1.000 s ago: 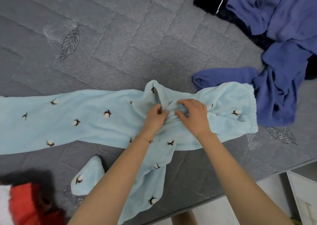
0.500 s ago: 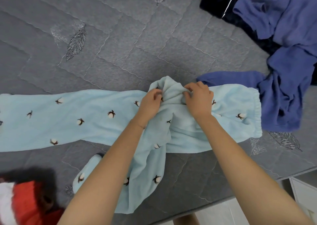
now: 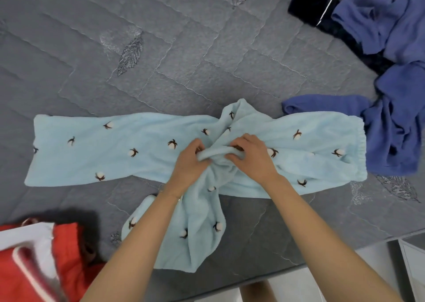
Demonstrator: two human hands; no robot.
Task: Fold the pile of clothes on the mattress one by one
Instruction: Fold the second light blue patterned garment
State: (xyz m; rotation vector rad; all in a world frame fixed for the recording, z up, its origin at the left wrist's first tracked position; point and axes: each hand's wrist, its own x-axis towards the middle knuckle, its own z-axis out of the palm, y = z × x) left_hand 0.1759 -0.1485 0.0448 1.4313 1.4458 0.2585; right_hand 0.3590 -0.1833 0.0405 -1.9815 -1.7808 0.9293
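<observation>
At frame centre, the crotch of the light-blue trousers [image 3: 147, 147] is pinched by left hand [image 3: 192, 161] and right hand [image 3: 250, 158] fingers, probably to align the legs on the mattress [image 3: 184, 55].

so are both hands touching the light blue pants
Touching. The head view shows the left hand and right hand each pinching a bunched roll of the light blue pants at the crotch.

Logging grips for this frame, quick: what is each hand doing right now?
Left hand: closed, gripping a bunched fold of the light blue pants.
Right hand: closed on the same fold.
</observation>
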